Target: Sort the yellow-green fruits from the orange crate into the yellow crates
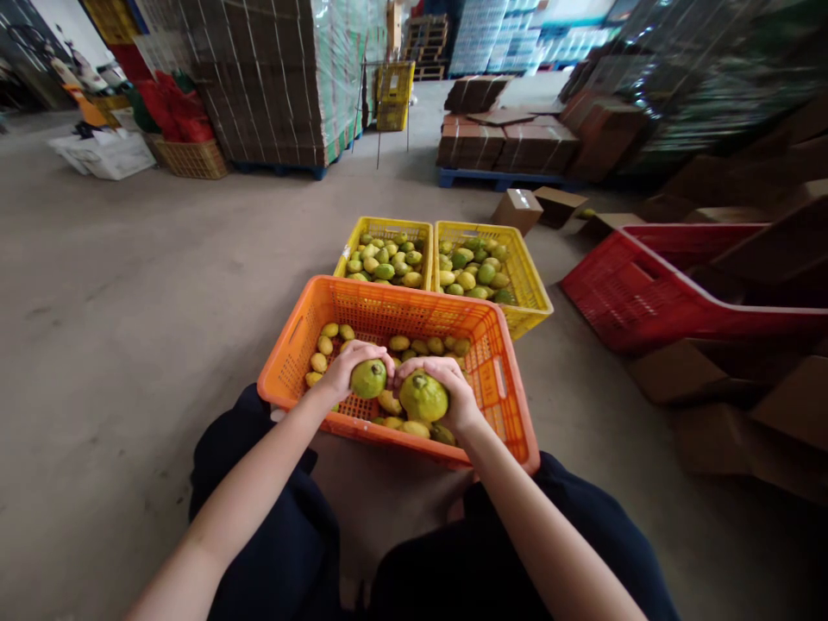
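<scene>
My left hand (348, 364) is closed around a small green lemon (368, 379), its stem end facing me. Beside it, my right hand (454, 390) grips a larger yellow-green lemon (423, 397). Both hands are held close together over an orange plastic crate (511, 405) between my knees. Yellow lemons (322, 354) lie along the crate's left side, and more lemons (435, 345) rest at its back right. Others show partly beneath my hands, which hide some of the crate floor.
Two yellow crates of green and yellow lemons (386, 255) (477, 267) stand just beyond the orange one. At right sits a red crate (608, 297) with cardboard boxes (686, 371) around it. Wrapped pallet stacks (259, 86) and flattened cartons (479, 142) stand farther back.
</scene>
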The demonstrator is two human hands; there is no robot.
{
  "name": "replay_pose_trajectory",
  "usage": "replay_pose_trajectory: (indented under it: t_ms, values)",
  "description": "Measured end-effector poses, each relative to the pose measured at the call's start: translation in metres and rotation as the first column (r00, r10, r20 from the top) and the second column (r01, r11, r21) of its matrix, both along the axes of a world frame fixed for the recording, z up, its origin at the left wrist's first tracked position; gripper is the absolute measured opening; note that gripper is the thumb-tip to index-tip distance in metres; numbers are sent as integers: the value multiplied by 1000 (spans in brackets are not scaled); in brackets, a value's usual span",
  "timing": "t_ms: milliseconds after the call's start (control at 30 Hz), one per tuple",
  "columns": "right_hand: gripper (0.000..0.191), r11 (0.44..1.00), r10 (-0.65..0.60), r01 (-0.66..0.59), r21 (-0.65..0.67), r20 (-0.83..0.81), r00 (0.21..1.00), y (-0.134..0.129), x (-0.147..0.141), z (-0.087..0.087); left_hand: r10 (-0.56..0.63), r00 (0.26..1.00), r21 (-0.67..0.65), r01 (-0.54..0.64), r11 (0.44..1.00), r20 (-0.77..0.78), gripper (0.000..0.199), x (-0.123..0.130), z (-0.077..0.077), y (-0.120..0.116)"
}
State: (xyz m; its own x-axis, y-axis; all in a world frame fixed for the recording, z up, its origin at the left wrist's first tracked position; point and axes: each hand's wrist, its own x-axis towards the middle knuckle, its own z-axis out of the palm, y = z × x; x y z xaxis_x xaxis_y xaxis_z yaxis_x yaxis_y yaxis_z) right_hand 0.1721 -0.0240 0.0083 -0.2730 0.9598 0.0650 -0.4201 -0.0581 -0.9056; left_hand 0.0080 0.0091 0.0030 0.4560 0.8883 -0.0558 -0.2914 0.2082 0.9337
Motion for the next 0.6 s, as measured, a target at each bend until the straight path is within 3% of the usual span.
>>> replay_pose_trajectory:
  t_ms: [67, 133, 300, 367, 433, 500, 600]
  values:
    - [33, 997, -21, 17, -75, -45, 999, 2, -2, -1, 20, 1000, -81, -19, 997, 15, 37, 3, -2, 2]
    - [36, 979, -71, 43, -198, -133, 989, 5, -4, -2, 100, 992, -242, -79, 967, 76, 40, 5, -4, 5]
    - [26, 890, -269, 98, -446, -339, 901, 16, -4, -9, 393, 885, -627, -163, 762, 248, 35, 8, -8, 13]
    - [17, 816, -339, 78, -573, -363, 868, 19, -3, -15, 462, 855, -710, -172, 683, 237, 25, 9, -8, 14]
    - [13, 705, -428, 80, -705, -333, 841, 23, -2, -21, 504, 840, -756, -196, 624, 199, 17, 10, -9, 14]
    - [14, 609, -487, 88, -788, -284, 826, 25, -1, -28, 518, 838, -779, -207, 592, 171, 14, 13, -10, 14]
    - [18, 548, -500, 92, -831, -237, 833, 26, -3, -32, 523, 837, -793, -207, 573, 160, 15, 17, -11, 13]
